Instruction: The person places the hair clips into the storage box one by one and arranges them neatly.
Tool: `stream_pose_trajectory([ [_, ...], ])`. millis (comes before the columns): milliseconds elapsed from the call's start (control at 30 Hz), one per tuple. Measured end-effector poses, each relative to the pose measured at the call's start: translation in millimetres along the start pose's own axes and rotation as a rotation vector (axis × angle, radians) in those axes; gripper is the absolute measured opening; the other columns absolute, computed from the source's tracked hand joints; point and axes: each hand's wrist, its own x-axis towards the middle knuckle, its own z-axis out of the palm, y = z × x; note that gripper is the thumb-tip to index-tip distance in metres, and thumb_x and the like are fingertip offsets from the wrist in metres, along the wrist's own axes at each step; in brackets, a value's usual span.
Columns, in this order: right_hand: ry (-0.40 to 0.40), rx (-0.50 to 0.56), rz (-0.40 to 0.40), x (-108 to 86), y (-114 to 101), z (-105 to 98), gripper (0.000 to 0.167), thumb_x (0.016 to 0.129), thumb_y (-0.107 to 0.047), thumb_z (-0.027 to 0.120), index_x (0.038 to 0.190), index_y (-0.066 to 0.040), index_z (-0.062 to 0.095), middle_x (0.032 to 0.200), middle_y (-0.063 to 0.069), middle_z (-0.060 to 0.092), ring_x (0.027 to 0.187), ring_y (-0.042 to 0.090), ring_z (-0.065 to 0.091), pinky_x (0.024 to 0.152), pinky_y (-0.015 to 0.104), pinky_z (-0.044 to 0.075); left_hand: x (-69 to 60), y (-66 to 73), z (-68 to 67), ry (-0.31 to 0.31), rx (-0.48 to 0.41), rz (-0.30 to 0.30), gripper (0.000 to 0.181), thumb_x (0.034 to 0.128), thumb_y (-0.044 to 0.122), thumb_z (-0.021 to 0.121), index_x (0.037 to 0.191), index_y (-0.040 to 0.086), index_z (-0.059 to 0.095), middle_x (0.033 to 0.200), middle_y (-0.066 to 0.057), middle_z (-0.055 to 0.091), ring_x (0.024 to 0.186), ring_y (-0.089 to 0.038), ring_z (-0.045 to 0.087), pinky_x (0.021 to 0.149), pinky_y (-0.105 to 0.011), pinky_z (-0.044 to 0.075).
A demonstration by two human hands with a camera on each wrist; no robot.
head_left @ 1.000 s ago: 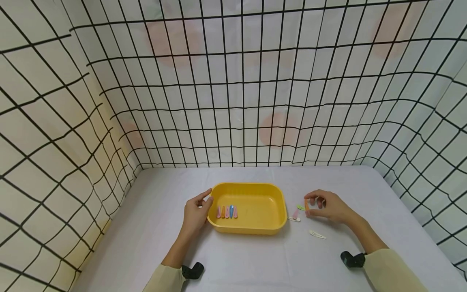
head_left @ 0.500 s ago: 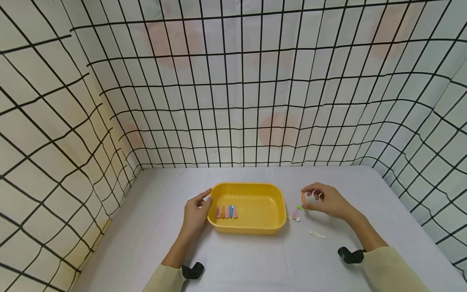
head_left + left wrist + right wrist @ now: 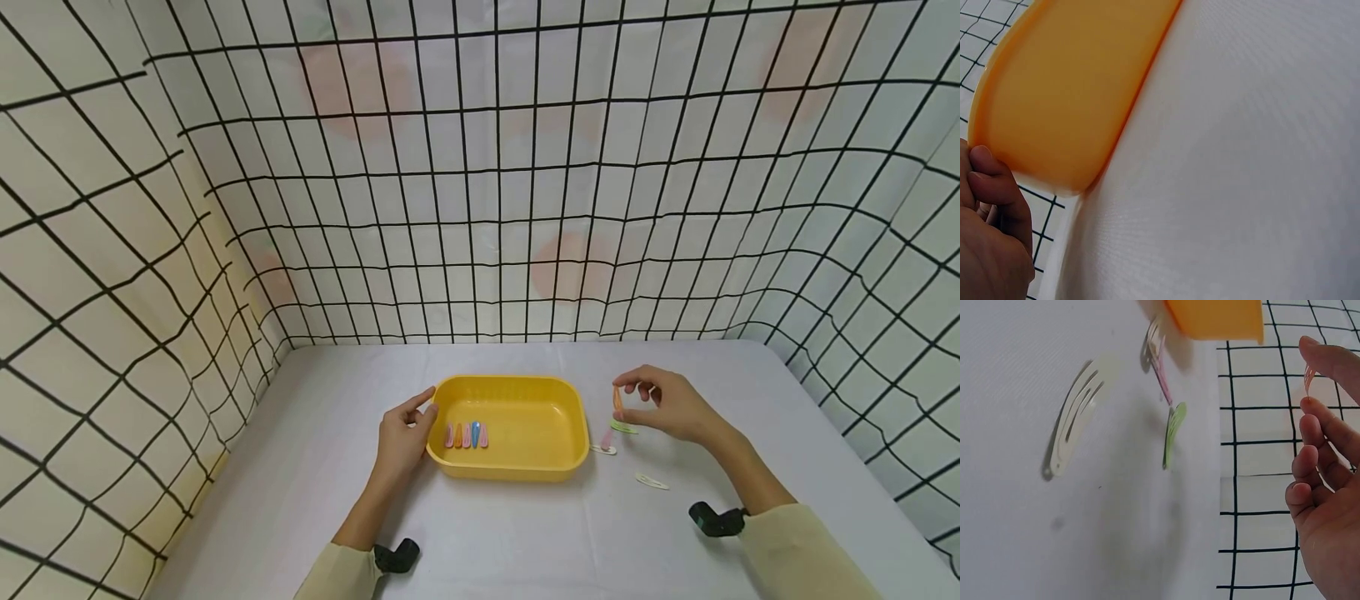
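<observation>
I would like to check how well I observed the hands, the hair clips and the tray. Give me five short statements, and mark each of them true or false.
1. The right hand pinches an orange hair clip. True.
2. The left hand lies flat on the table. False: it grips the left end of the yellow tray.
3. Five hair clips lie side by side in the tray. True.
4. The blue clip is outside the tray. False: it lies inside, between two pink clips.
5. The green clip is outside the tray, on the table. True.
</observation>
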Motion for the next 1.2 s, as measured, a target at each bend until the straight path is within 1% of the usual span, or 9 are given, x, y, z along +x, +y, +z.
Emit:
stream_pose_trajectory([
  [100, 0.008, 0.0, -0.012, 1.7, -7.3, -1.2, 0.052, 0.08, -0.042, 0.088, 0.121, -0.016, 0.071, 0.102, 0.008, 0.064, 0.088, 0.026, 0.05, 0.066, 0.024, 0.039, -0.2, 0.1, -0.2, 0.001, 0.001, 0.003, 0.037, 0.099, 0.025, 0.069, 0.135, 0.021, 0.07, 0.069, -0.004, 0.054, 0.036, -0.011, 0.041, 0.037, -0.02, 0.039],
  [233, 0.018, -0.003, -0.033, 4.2, -18.2, -2.4, 0.049, 0.08, -0.043, 0.088, 0.12, -0.019, 0.07, 0.099, 0.002, 0.062, 0.086, 0.021, 0.05, 0.067, 0.024, 0.041, -0.1, 0.2, -0.2, 0.0, -0.001, 0.006, 0.036, 0.0989, 0.026, 0.068, 0.135, 0.021, 0.07, 0.07, -0.004, 0.054, 0.037, -0.012, 0.041, 0.037, -0.019, 0.039],
  [333, 0.031, 0.001, -0.05, 6.4, -26.6, -2.5, 0.048, 0.079, -0.041, 0.089, 0.119, -0.02, 0.071, 0.094, -0.002, 0.058, 0.085, 0.017, 0.049, 0.067, 0.023, 0.042, 0.1, -0.3, 0.2, -0.002, -0.003, 0.009, 0.037, 0.0988, 0.026, 0.069, 0.135, 0.021, 0.07, 0.069, -0.004, 0.054, 0.037, -0.012, 0.041, 0.037, -0.019, 0.039],
  [500, 0.052, 0.022, -0.078, 12.1, -39.0, 1.6, 0.046, 0.078, -0.038, 0.09, 0.117, -0.019, 0.072, 0.092, -0.003, 0.058, 0.083, 0.016, 0.049, 0.066, 0.022, 0.042, 0.1, -0.5, 0.3, -0.003, 0.0, 0.012, 0.037, 0.0987, 0.026, 0.069, 0.136, 0.02, 0.07, 0.07, -0.003, 0.054, 0.037, -0.01, 0.042, 0.037, -0.02, 0.04],
  [667, 0.042, 0.058, -0.097, 18.9, -50.6, 9.9, 0.045, 0.079, -0.038, 0.09, 0.116, -0.018, 0.073, 0.095, -0.002, 0.059, 0.083, 0.017, 0.05, 0.067, 0.022, 0.043, -0.2, 0.2, -0.5, 0.002, -0.002, -0.001, 0.037, 0.0985, 0.026, 0.069, 0.135, 0.021, 0.07, 0.071, -0.004, 0.054, 0.038, -0.011, 0.042, 0.038, -0.019, 0.04],
  [767, 0.028, 0.085, -0.095, 22.7, -56.0, 15.3, 0.045, 0.079, -0.038, 0.09, 0.115, -0.018, 0.073, 0.097, 0.002, 0.061, 0.084, 0.022, 0.051, 0.068, 0.022, 0.043, 0.1, 0.2, -0.6, 0.001, 0.002, -0.009, 0.037, 0.0985, 0.027, 0.069, 0.135, 0.021, 0.07, 0.071, -0.004, 0.054, 0.039, -0.011, 0.042, 0.038, -0.019, 0.041],
  [967, 0.012, 0.09, -0.1, 29.6, -68.7, 24.7, 0.049, 0.077, -0.039, 0.09, 0.116, -0.015, 0.073, 0.098, 0.004, 0.062, 0.084, 0.019, 0.051, 0.068, 0.023, 0.044, 1.1, -0.3, -0.1, -0.002, 0.012, -0.003, 0.036, 0.0989, 0.027, 0.068, 0.135, 0.021, 0.07, 0.07, -0.004, 0.053, 0.038, -0.013, 0.041, 0.038, -0.019, 0.039],
  [1100, -0.008, 0.121, -0.108, 33.4, -78.5, 31.2, 0.052, 0.077, -0.038, 0.09, 0.118, -0.011, 0.073, 0.1, 0.01, 0.064, 0.086, 0.027, 0.054, 0.067, 0.023, 0.044, 1.1, -0.6, 0.0, 0.001, 0.02, 0.006, 0.037, 0.0991, 0.026, 0.068, 0.135, 0.021, 0.07, 0.069, -0.004, 0.053, 0.038, -0.014, 0.041, 0.038, -0.019, 0.038],
  [1200, -0.025, 0.136, -0.111, 35.6, -85.2, 36.7, 0.05, 0.077, -0.037, 0.091, 0.118, -0.013, 0.073, 0.1, 0.007, 0.065, 0.085, 0.028, 0.054, 0.066, 0.023, 0.044, 0.7, -0.4, 0.2, 0.0, 0.018, 0.007, 0.037, 0.099, 0.026, 0.068, 0.136, 0.02, 0.07, 0.069, -0.004, 0.054, 0.039, -0.013, 0.041, 0.038, -0.019, 0.039],
])
